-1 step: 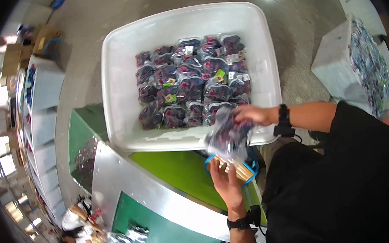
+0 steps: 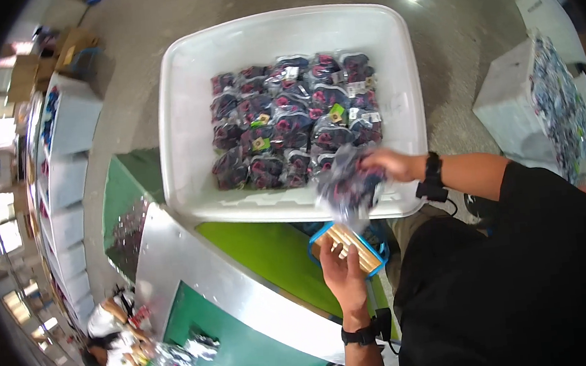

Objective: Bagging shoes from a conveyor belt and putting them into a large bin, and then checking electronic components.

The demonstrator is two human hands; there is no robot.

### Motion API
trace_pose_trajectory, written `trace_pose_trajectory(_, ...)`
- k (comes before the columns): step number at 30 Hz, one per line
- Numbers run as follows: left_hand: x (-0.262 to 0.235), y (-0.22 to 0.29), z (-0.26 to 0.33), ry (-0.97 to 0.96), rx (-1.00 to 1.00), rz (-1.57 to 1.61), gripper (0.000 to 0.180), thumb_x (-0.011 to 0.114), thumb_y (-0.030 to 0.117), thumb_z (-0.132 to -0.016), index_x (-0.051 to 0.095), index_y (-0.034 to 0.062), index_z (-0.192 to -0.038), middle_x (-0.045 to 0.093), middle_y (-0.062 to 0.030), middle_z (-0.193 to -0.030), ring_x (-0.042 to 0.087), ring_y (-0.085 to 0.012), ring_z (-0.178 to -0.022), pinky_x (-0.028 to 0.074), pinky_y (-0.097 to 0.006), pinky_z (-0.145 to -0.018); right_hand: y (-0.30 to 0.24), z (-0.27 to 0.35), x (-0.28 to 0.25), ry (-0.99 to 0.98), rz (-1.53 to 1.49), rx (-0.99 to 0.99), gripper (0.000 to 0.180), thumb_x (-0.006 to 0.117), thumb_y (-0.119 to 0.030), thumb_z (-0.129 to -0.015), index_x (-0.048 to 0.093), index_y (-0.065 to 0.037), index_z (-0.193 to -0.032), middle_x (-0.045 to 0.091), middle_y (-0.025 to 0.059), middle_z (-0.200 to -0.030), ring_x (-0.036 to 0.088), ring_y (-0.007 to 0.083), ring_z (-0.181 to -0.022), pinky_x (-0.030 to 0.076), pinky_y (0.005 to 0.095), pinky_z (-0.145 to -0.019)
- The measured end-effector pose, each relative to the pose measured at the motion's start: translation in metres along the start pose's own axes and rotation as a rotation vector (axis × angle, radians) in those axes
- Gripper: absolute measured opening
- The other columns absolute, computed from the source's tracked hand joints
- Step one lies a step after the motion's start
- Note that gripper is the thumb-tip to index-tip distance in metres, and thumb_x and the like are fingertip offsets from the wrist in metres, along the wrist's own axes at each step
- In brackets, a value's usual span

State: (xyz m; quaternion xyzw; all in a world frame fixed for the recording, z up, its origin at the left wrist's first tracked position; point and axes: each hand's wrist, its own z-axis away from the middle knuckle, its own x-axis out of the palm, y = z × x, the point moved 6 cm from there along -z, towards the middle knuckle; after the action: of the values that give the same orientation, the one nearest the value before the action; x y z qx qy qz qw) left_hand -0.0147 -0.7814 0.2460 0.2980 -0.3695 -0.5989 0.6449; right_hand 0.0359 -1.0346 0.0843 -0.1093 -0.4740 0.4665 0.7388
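Head view: a dark clear-wrapped packet (image 2: 349,185) is gripped in the closed right hand (image 2: 392,164) over the white tub (image 2: 176,123), best lowered flat beside the packed rows, while a blue-framed tool (image 2: 347,248) is clasped by the left hand (image 2: 343,276).

Bin (image 2: 183,123) has bare floor along its left and far walls; packets (image 2: 294,120) crowd the rest, right up to the near rim

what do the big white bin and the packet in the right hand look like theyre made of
White bin: probably moulded plastic, smooth and slightly glossy, with rounded corners and a rolled rim. Packet held by the right hand: seemingly thin clear plastic film, shiny and crinkled, dark contents showing through; motion blur leaves it uncertain.
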Motion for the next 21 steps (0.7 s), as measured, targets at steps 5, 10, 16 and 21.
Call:
trace_pose_trajectory(5,-0.04,-0.021,0.06,0.008,0.007,-0.106,0.049,0.065,0.012,-0.099,0.047,-0.0046,-0.142,0.059,-0.0178,-0.133,0.06,-0.0207,-0.116,0.049,-0.033,-0.099,0.019,0.031,-0.119,0.667,0.124,0.319,0.079,0.066,-0.049,-0.095,0.035,-0.004,-0.151,0.045,0.0262,-0.145,0.056,0.0382,-0.125,0.053,0.0499,-0.098)
trace_pose_trajectory(10,-0.105,-0.091,0.182,0.291,0.009,-0.076,0.045,0.066,0.014,-0.098,0.053,-0.0011,-0.139,0.066,-0.0149,-0.126,0.064,-0.02,-0.113,0.051,-0.032,-0.098,0.059,0.051,-0.029,0.315,0.577,0.443,0.054,0.068,-0.037,-0.095,0.051,-0.005,-0.136,0.064,0.0176,-0.118,0.069,0.0288,-0.1,0.058,0.0397,-0.084)
trace_pose_trajectory(16,-0.141,-0.203,0.319,0.559,0.004,0.277,0.04,0.067,0.015,-0.098,0.058,0.0012,-0.135,0.068,-0.0103,-0.121,0.067,-0.0168,-0.103,0.054,-0.029,-0.086,0.151,0.108,0.244,-0.512,0.889,0.373,0.035,0.059,-0.03,-0.101,0.06,-0.004,-0.124,0.067,0.0066,-0.102,0.067,0.0152,-0.089,0.055,0.0281,-0.076)
trace_pose_trajectory(21,-0.152,-0.261,0.396,0.896,0.145,0.464,0.034,0.067,0.019,-0.098,0.061,0.002,-0.128,0.069,-0.0042,-0.108,0.064,-0.0109,-0.09,0.052,-0.026,-0.076,0.236,0.224,0.378,-1.151,1.31,0.133,0.031,0.061,-0.016,-0.1,0.061,0.0,-0.126,0.066,0.0023,-0.101,0.062,0.0095,-0.094,0.052,0.0269,-0.084)
